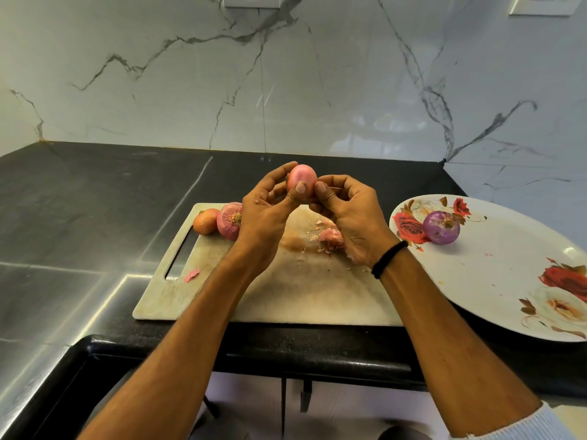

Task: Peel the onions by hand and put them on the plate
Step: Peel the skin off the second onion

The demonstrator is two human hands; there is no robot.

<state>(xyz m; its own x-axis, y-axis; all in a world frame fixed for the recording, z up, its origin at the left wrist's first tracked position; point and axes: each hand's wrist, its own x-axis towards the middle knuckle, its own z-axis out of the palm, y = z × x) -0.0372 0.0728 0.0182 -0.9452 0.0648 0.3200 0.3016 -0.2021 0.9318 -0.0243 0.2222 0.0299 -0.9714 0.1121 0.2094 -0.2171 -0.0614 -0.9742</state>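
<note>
A black counter (95,217) is carrying a flowered plate (508,281) at its right edge and a pale cutting board (286,296) at its front edge. Both hands are lifting a pink onion (301,179) above the board — the left hand (266,214) is cupping it, the right hand (352,217) is pinching its side. A peeled onion (441,227) is sitting near the plate's left rim; two unpeeled onions (219,221) are resting at the board's far-left corner, loose skins (328,238) lying mid-board.

Single head-worn wide-angle view, no second view to overlap. Looks forward and down over black counter (95,192) toward marble wall (286,74) (edges bowed by lens). Close range: forearms enter from bottom edge, cutting board (197,281) centred, plate (508,281) cut off at right.
</note>
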